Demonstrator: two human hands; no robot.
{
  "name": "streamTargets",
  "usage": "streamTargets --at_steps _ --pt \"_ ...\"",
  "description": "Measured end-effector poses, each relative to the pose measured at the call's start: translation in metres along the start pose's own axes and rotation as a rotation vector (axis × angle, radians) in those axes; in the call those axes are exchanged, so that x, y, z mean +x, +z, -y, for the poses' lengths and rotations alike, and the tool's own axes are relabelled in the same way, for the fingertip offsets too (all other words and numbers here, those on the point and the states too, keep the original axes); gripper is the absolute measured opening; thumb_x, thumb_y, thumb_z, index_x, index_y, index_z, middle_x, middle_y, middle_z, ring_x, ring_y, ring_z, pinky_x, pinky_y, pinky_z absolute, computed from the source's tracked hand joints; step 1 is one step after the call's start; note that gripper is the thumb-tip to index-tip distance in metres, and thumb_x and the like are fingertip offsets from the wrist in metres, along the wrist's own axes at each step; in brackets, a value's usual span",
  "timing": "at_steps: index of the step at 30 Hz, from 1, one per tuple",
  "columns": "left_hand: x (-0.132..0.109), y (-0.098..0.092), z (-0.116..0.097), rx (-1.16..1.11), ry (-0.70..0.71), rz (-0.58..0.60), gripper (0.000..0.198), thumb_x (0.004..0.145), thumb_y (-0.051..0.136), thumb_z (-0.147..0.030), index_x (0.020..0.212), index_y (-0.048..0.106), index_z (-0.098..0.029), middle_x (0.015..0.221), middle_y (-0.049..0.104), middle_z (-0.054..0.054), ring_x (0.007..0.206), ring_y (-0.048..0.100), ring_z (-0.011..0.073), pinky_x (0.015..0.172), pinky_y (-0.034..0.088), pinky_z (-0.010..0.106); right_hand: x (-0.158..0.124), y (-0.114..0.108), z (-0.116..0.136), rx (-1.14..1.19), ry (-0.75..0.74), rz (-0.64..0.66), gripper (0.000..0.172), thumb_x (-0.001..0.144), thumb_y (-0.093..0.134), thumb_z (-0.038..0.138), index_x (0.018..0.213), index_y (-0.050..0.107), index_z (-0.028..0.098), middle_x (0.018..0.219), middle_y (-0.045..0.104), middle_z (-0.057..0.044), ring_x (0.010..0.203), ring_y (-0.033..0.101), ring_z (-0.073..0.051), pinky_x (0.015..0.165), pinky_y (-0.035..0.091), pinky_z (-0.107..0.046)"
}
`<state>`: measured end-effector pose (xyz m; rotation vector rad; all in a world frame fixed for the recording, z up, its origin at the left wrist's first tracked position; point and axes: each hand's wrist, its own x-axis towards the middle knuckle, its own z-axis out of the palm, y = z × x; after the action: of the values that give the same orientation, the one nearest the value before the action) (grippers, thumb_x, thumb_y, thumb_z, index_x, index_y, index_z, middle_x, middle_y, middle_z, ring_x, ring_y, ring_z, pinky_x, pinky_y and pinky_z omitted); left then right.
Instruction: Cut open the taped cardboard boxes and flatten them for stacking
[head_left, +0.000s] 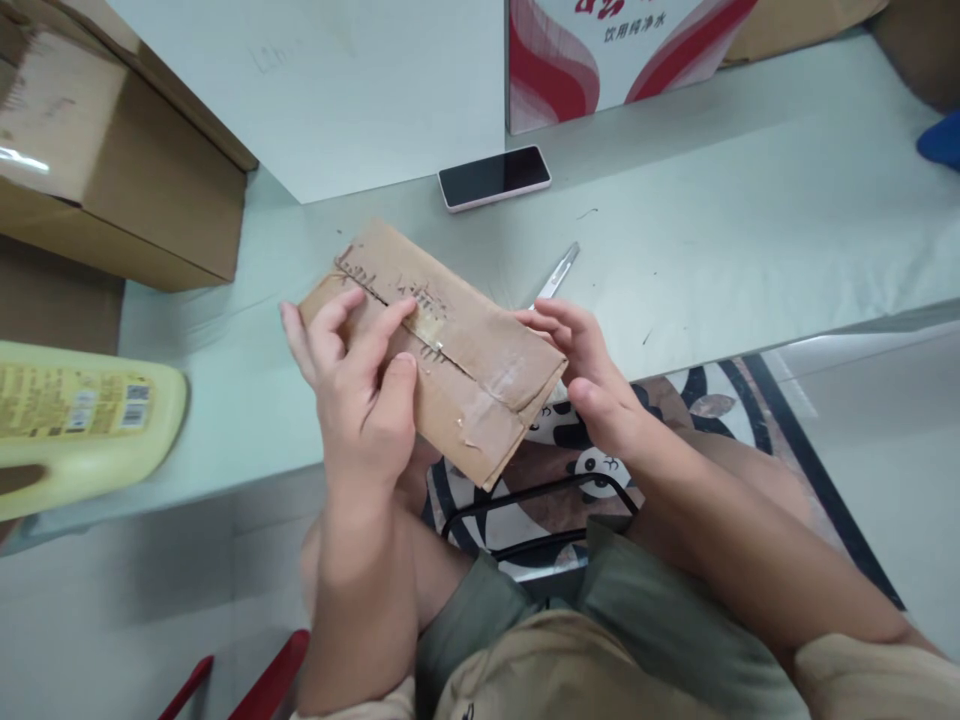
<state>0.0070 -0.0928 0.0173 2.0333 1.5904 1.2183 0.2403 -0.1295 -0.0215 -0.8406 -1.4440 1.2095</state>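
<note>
A small flat brown cardboard box (480, 335), with torn paper and marks along its taped seam, is tilted over the table's front edge. My left hand (360, 385) grips its left part, with thumb and index finger pressed on the top face and the outer fingers round the left end. At the right end is my right hand (592, 375), half curled, fingertips against the upper edge and thumb just off the corner. The underside of the box is hidden. A silver utility knife (559, 272) lies on the table behind the right fingers, its lower end covered.
A phone (495, 178) lies face up before a white panel (360, 90). Behind it stands a red-and-white carton (622, 60). Larger cardboard boxes (150, 200) and a yellow bottle (90, 425) are on the left. Small scraps dot the pale tabletop (720, 200).
</note>
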Motion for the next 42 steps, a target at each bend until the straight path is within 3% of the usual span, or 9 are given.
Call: streamTargets --at_steps 7,12,18,24,28,31,37,40,42 --pt "0.006 -0.007 0.014 -0.080 -0.096 -0.035 0.049 0.073 0.059 -0.016 0.112 0.084 -0.033 0.142 0.059 0.001 0.157 0.035 0.0331 0.138 -0.012 0.059 0.006 0.000 -0.002 -0.155 0.280 -0.180 0.063 0.100 0.043 0.077 0.132 0.062 0.025 0.143 0.066 -0.013 0.133 0.062 -0.031 0.118 0.045 -0.057" --pt "0.012 -0.013 0.023 -0.158 -0.137 -0.076 0.048 0.069 0.058 -0.018 0.104 0.087 -0.033 0.138 0.065 0.000 0.154 0.043 0.0291 0.139 -0.012 0.051 0.008 0.003 -0.006 -0.212 0.545 -0.081 0.075 0.097 0.038 0.082 0.136 0.061 0.023 0.126 0.074 -0.015 0.109 0.071 -0.031 0.093 0.056 -0.052" --pt "0.012 -0.016 0.023 -0.196 -0.125 -0.077 0.045 0.070 0.060 -0.018 0.103 0.088 -0.029 0.138 0.067 0.002 0.149 0.050 0.0281 0.140 -0.009 0.049 0.009 0.005 -0.015 -0.296 0.490 -0.010 0.059 0.101 0.040 0.077 0.098 0.071 0.027 0.087 0.073 -0.005 0.083 0.064 -0.024 0.078 0.051 -0.043" --pt "0.012 -0.030 0.033 -0.210 -0.095 -0.070 0.036 0.077 0.059 -0.024 0.103 0.084 -0.028 0.134 0.071 0.003 0.143 0.053 0.0277 0.141 0.010 0.053 0.012 0.008 -0.020 0.162 0.756 -0.080 0.067 0.088 0.054 0.082 0.114 0.069 0.022 0.100 0.075 -0.008 0.063 0.053 -0.015 0.059 0.045 -0.034" --pt "0.010 -0.035 0.038 -0.347 -0.204 -0.084 0.037 0.085 0.059 -0.033 0.119 0.076 -0.028 0.150 0.065 0.001 0.157 0.042 0.0282 0.139 0.021 0.052 0.013 0.008 -0.006 0.374 0.563 -0.056 0.066 0.081 0.067 0.078 0.119 0.071 0.024 0.121 0.074 -0.010 0.099 0.070 -0.024 0.077 0.059 -0.037" --pt "0.009 -0.027 0.029 -0.526 -0.409 -0.064 0.049 0.088 0.058 -0.043 0.134 0.066 -0.029 0.164 0.054 -0.001 0.161 0.039 0.0272 0.139 0.022 0.050 0.015 0.009 0.005 0.406 0.415 0.043 0.071 0.083 0.063 0.077 0.137 0.063 0.031 0.142 0.068 -0.009 0.127 0.066 -0.031 0.088 0.062 -0.046" --pt "0.001 -0.021 0.013 -0.604 -0.583 0.046 0.054 0.089 0.049 -0.070 0.108 0.074 -0.026 0.113 0.080 0.007 0.158 0.044 0.0349 0.131 0.038 0.055 0.015 0.014 0.007 0.288 0.287 -0.005 0.081 0.088 0.044 0.083 0.155 0.045 0.037 0.157 0.058 -0.005 0.151 0.052 -0.031 0.106 0.058 -0.058" --pt "-0.003 -0.024 0.012 -0.739 -0.716 0.220 0.081 0.083 0.042 -0.088 0.116 0.071 -0.020 0.109 0.079 0.014 0.133 0.066 0.0431 0.103 0.060 0.059 0.013 0.014 0.007 0.176 0.179 -0.197 0.083 0.083 0.050 0.086 0.149 0.051 0.035 0.161 0.054 -0.004 0.155 0.047 -0.031 0.121 0.049 -0.057" --pt "-0.004 -0.023 0.013 -0.725 -0.834 0.261 0.078 0.079 0.052 -0.086 0.112 0.070 -0.018 0.094 0.078 0.014 0.096 0.078 0.0390 0.075 0.065 0.052 0.013 0.012 0.006 0.101 0.115 -0.289 0.078 0.083 0.054 0.086 0.142 0.057 0.034 0.163 0.052 -0.004 0.156 0.045 -0.032 0.128 0.043 -0.057"
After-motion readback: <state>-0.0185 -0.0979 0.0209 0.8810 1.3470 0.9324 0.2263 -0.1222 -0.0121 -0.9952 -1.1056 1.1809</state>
